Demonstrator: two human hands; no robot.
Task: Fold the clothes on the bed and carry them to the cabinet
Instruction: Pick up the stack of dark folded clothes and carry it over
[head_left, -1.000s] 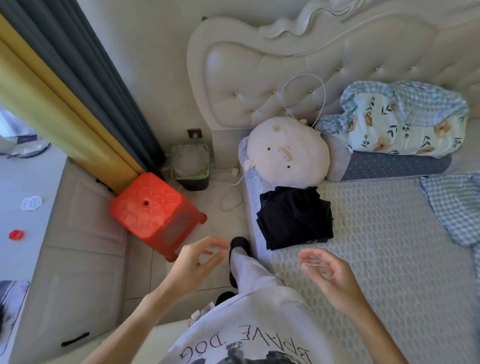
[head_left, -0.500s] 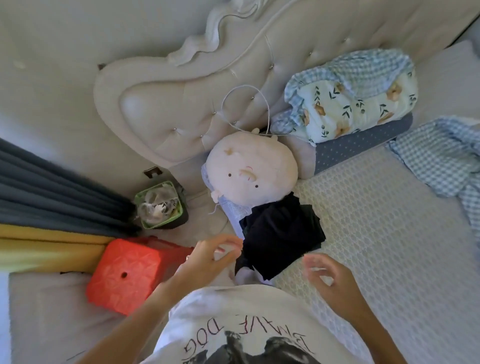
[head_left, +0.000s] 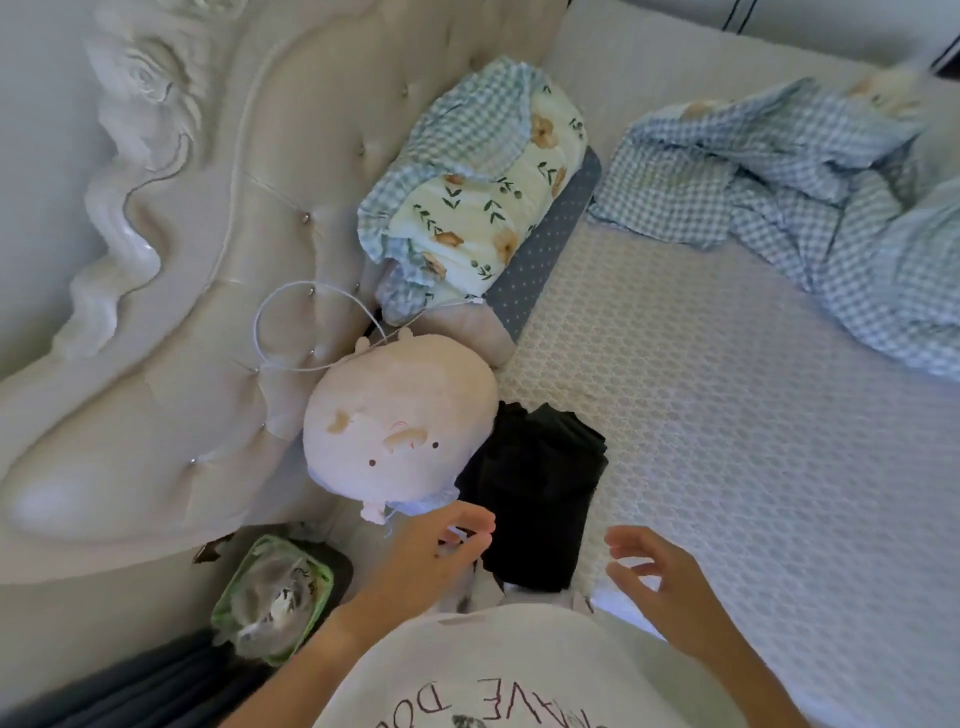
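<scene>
While both hands hover at the near edge of the bed (head_left: 727, 415), neither one's actually holding anything; the left hand (head_left: 431, 558) sits at the near-left corner of the folded black clothes (head_left: 535, 493), fingers (head_left: 470, 519) loosely curled and a bit apart, tips right at the fabric edge, though I honestly can't tell if they're touching it or just above it; the right hand (head_left: 657, 574) is over the patterned mattress just right of the pile, fingers (head_left: 626, 538) spread and relaxed, thumb apart from the rest, gripping nothing.

So the black clothes are a folded stack lying flat on the bed near its left edge, butted up against a round pale plush pillow (head_left: 397, 431) with a little face on it; behind the plush is a rolled floral-and-gingham blanket (head_left: 478, 176) resting on a grey dotted pillow (head_left: 545, 244), both up against the tufted cream headboard (head_left: 208, 312); a thin white cable (head_left: 283, 322) loops across the headboard above the plush.

Far right on the bed there's a crumpled blue gingham sheet (head_left: 810, 208), well apart from the black pile; down on the floor to the left, a green-rimmed bin (head_left: 275, 597) with a clear liner; the person's white printed T-shirt (head_left: 519, 675) fills the bottom.
</scene>
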